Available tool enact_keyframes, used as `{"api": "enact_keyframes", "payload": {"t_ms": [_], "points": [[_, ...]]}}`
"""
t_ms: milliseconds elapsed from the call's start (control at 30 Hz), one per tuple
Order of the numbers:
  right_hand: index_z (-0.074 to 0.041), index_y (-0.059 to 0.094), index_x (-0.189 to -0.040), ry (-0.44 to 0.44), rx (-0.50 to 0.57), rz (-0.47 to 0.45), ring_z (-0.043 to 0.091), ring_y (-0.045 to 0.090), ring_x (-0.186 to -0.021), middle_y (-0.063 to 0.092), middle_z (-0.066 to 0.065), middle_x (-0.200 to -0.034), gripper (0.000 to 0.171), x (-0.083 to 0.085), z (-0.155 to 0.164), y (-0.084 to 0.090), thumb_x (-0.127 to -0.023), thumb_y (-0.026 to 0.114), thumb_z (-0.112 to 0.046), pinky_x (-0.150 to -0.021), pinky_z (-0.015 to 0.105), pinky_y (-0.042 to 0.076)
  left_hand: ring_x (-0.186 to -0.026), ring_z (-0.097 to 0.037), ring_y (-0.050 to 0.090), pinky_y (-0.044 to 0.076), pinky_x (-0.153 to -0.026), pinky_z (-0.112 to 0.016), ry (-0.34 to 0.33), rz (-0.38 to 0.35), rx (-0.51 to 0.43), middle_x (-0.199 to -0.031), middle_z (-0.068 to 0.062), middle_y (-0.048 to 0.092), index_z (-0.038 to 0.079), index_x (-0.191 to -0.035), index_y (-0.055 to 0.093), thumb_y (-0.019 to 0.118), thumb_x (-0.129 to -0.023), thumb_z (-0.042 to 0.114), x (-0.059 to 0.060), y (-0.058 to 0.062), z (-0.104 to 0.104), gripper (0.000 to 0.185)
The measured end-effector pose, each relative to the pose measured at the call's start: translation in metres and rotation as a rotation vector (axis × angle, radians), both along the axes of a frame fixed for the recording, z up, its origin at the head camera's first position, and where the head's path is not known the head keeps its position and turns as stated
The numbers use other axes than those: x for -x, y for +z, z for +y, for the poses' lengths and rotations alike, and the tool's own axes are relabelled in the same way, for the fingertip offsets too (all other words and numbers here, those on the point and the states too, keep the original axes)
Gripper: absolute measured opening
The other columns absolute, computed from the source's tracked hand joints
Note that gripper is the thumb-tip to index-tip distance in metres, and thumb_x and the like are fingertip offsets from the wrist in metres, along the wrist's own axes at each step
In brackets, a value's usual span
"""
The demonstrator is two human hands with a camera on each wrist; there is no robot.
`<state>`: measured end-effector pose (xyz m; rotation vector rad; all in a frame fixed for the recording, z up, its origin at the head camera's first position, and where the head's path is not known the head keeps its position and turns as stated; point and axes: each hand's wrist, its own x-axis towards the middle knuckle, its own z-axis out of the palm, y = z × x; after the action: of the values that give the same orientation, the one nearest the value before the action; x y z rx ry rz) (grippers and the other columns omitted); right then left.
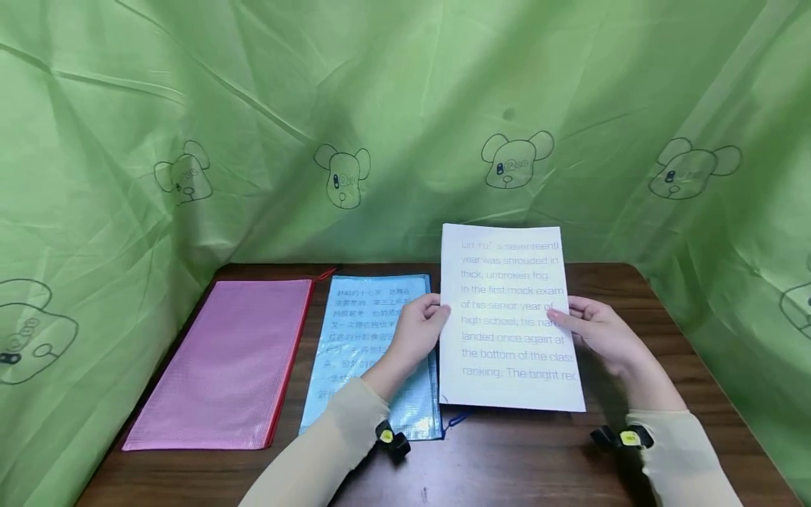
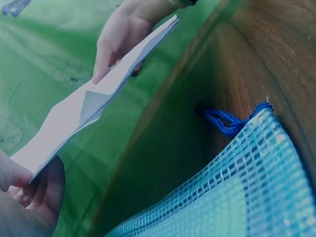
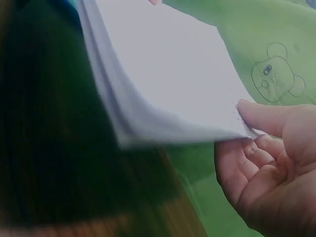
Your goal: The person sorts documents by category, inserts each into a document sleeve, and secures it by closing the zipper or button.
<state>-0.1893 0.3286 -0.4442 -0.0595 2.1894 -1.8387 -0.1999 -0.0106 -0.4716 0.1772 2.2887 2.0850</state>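
Note:
A stack of white paper sheets (image 1: 507,338) printed with English text is held up above the table, its face towards the head camera. My left hand (image 1: 418,327) pinches the left edge, thumb in front and fingers behind. On the opposite edge my right hand (image 1: 598,331) grips it the same way, as the right hand (image 3: 276,158) in the right wrist view also shows. Several layers show along the edge of the paper (image 3: 163,74) there. In the left wrist view a corner of the paper (image 2: 94,106) is folded over.
Beneath my left forearm lies a blue mesh zip pouch (image 1: 355,338) with Chinese text showing through and a blue cord loop (image 2: 222,121). Left of it is a pink pouch (image 1: 222,366) with a red zip edge. A green curtain (image 1: 405,105) surrounds the dark wooden table (image 1: 494,465).

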Motion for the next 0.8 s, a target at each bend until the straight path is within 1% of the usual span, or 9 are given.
{"api": "enact_keyframes", "payload": {"t_ms": [67, 167, 300, 367, 433, 567, 700, 800], "points": [[0.009, 0.051, -0.151, 0.005, -0.001, -0.003, 0.023, 0.081, -0.098, 0.082, 0.006, -0.115, 0.056, 0.003, -0.009, 0.002, -0.111, 0.067, -0.026, -0.081, 0.038, 0.065, -0.082, -0.018, 0.073, 0.059, -0.074, -0.029, 0.025, -0.017, -0.028, -0.097, -0.004, 0.080, 0.004, -0.123, 0.076, 0.064, -0.110, 0.014, -0.002, 0.000, -0.007, 0.021], [0.008, 0.051, -0.152, -0.002, -0.005, -0.002, 0.022, 0.080, -0.096, 0.082, 0.005, -0.114, 0.057, 0.007, -0.023, 0.002, -0.111, 0.067, -0.027, -0.080, 0.036, 0.065, -0.082, -0.018, 0.072, 0.059, -0.073, -0.028, 0.063, -0.029, -0.050, -0.098, -0.006, 0.080, 0.002, -0.125, 0.076, 0.065, -0.110, 0.015, -0.005, -0.001, -0.017, 0.023], [0.009, 0.051, -0.151, -0.005, 0.018, 0.003, 0.021, 0.080, -0.096, 0.081, 0.006, -0.114, 0.055, 0.013, -0.046, 0.000, -0.111, 0.067, -0.025, -0.080, 0.036, 0.065, -0.079, -0.019, 0.073, 0.058, -0.070, -0.028, 0.105, -0.033, -0.037, -0.098, -0.009, 0.081, 0.002, -0.127, 0.075, 0.067, -0.108, 0.015, -0.006, -0.001, -0.034, 0.024], [0.010, 0.053, -0.150, -0.004, 0.038, 0.010, 0.022, 0.080, -0.097, 0.081, 0.007, -0.114, 0.053, 0.016, -0.056, -0.001, -0.111, 0.067, -0.022, -0.081, 0.037, 0.066, -0.079, -0.020, 0.074, 0.059, -0.069, -0.028, 0.130, -0.042, -0.015, -0.097, -0.008, 0.081, 0.004, -0.128, 0.075, 0.068, -0.108, 0.016, -0.005, -0.001, -0.043, 0.025], [0.010, 0.055, -0.148, -0.003, 0.057, 0.018, 0.023, 0.080, -0.097, 0.081, 0.008, -0.115, 0.050, 0.019, -0.066, -0.002, -0.110, 0.068, -0.020, -0.082, 0.037, 0.066, -0.082, -0.021, 0.076, 0.060, -0.071, -0.028, 0.145, -0.053, -0.006, -0.099, -0.008, 0.081, 0.004, -0.130, 0.075, 0.068, -0.109, 0.017, -0.004, -0.002, -0.053, 0.026], [0.009, 0.058, -0.146, 0.016, 0.081, 0.028, 0.024, 0.081, -0.098, 0.081, 0.010, -0.117, 0.049, 0.023, -0.083, -0.001, -0.109, 0.071, -0.020, -0.083, 0.038, 0.066, -0.089, -0.023, 0.078, 0.063, -0.076, -0.029, 0.156, -0.065, -0.016, -0.105, -0.010, 0.081, 0.001, -0.133, 0.072, 0.068, -0.109, 0.017, 0.000, -0.004, -0.073, 0.029], [0.006, 0.060, -0.144, 0.058, 0.074, 0.012, 0.026, 0.080, -0.099, 0.081, 0.011, -0.118, 0.049, 0.022, -0.096, -0.002, -0.108, 0.073, -0.024, -0.085, 0.039, 0.065, -0.089, -0.024, 0.079, 0.064, -0.076, -0.030, 0.184, -0.082, -0.020, -0.106, -0.010, 0.081, 0.003, -0.131, 0.073, 0.070, -0.109, 0.019, 0.004, -0.004, -0.089, 0.027], [0.006, 0.061, -0.143, 0.077, 0.062, 0.011, 0.027, 0.080, -0.098, 0.080, 0.013, -0.118, 0.047, 0.021, -0.103, -0.005, -0.108, 0.072, -0.023, -0.084, 0.040, 0.065, -0.088, -0.025, 0.079, 0.064, -0.075, -0.030, 0.196, -0.092, -0.016, -0.107, -0.011, 0.081, 0.004, -0.129, 0.074, 0.072, -0.108, 0.020, 0.006, -0.002, -0.099, 0.027]]}}
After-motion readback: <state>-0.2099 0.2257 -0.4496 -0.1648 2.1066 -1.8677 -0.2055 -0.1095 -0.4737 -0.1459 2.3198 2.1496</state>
